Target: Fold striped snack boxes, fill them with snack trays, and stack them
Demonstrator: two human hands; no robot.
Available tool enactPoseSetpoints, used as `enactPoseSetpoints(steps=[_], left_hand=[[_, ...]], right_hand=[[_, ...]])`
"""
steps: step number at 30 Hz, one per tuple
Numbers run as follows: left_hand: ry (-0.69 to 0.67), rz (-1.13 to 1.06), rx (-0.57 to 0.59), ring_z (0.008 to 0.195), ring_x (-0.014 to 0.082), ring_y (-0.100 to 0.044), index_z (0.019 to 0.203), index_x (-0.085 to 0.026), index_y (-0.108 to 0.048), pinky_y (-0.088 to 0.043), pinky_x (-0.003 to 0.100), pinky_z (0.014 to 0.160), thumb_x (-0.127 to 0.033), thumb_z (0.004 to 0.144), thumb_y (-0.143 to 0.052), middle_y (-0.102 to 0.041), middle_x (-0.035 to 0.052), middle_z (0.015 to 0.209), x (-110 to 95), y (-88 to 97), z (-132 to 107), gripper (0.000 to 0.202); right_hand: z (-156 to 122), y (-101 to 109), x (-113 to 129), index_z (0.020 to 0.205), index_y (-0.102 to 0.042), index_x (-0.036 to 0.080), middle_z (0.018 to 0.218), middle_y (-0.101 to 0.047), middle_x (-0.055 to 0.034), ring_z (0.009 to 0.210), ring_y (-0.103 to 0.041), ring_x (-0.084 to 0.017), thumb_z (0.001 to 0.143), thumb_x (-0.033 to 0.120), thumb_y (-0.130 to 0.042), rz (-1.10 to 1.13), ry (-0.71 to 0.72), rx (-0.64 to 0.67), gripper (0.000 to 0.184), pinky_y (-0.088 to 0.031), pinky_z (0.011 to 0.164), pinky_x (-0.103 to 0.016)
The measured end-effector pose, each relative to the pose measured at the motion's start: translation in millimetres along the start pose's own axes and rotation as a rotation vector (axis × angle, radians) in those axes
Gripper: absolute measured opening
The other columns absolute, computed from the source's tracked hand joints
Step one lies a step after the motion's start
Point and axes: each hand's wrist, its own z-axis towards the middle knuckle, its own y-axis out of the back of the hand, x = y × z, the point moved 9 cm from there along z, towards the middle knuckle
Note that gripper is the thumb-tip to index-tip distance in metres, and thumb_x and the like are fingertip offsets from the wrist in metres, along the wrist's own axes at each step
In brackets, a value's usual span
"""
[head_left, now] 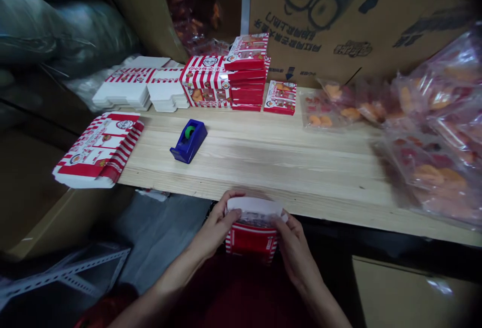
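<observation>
In the head view, I can't see the lower end of the box (251, 241), which fades into the dark between my forearms, and the fingers behind it are hidden. Clear film shows in its mouth, but I can't make out what it wraps. The print on its front is too small to read. Far to the right of my right hand (292, 232), the pile of bags (433, 172) is cut off by the edge of the view.

My left hand (221, 217) grips the box at its left side, thumb over the rim, and my right hand grips the opposite side. The box sits between them, just short of the desk (263, 159): red front, red-and-white stripes down the sides, white flap (256, 204) raised.

The desk is pale and wood-grained. Ahead and left of my left hand stands a blue tape dispenser (192, 144), smooth and angular, with a green core. Farther left lies a stack of flat striped cartons (100, 144). The bags are clear, glossy and crinkled, showing orange and red shapes.
</observation>
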Motion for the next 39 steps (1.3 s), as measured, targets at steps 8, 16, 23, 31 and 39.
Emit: enactPoseSetpoints(steps=[8,16,23,31,39], left_hand=[[0.046,-0.432,0.035,0.118,0.0296,-0.067,0.112,-0.016,-0.074,-0.048,0.041,0.106,-0.056,0.091,-0.067,-0.076,0.0132,0.117,6.6,8.5,-2.5,0.045],[0.178,-0.388,-0.123,0.088,0.0219,-0.073,0.094,-0.015,-0.078,-0.054,0.033,0.089,-0.025,0.073,-0.081,-0.08,0.0058,0.093,22.9,21.3,10.3,0.024],[0.02,-0.286,-0.215,0.097,0.0248,-0.072,0.095,-0.019,-0.075,-0.054,0.035,0.089,-0.037,0.081,-0.07,-0.08,0.0032,0.095,1.5,11.3,16.2,0.023],[0.134,-0.287,0.019,0.085,0.0251,-0.074,0.11,-0.017,-0.078,-0.055,0.036,0.081,-0.026,0.08,-0.071,-0.082,0.0077,0.096,1.6,-16.9,26.9,0.032],[0.006,-0.146,0.318,0.122,0.03,-0.069,0.107,-0.023,-0.084,-0.047,0.045,0.11,-0.023,0.086,-0.069,-0.078,0.0098,0.121,-11.1,-6.0,26.8,0.026]], right_hand=[[10.4,-5.7,2.9,0.109,-0.073,0.024,0.104,-0.081,-0.0068,0.103,-0.074,-0.03,0.081,0.04,-0.077,-0.01,-0.005,0.02,0.033,-0.06,0.088,-0.044],[15.2,-9.3,-0.9,0.117,-0.072,0.028,0.112,-0.081,-0.0062,0.115,-0.071,-0.031,0.093,0.053,-0.062,-0.106,0.009,0.126,0.036,-0.057,0.096,-0.049],[14.8,-4.4,21.5,0.113,-0.075,0.029,0.11,-0.081,-0.0059,0.112,-0.072,-0.03,0.09,0.053,-0.067,-0.114,0.042,0.21,0.035,-0.059,0.094,-0.047],[14.8,17.2,26.7,0.104,-0.079,0.03,0.099,-0.083,-0.0016,0.093,-0.076,-0.025,0.079,0.034,-0.077,-0.09,-0.011,0.098,0.025,-0.061,0.087,-0.041],[20.6,13.6,35.8,0.085,-0.086,0.028,0.099,-0.084,-0.0047,0.103,-0.075,-0.028,0.076,0.028,-0.075,-0.144,0.068,0.167,0.015,-0.057,0.096,-0.043]])
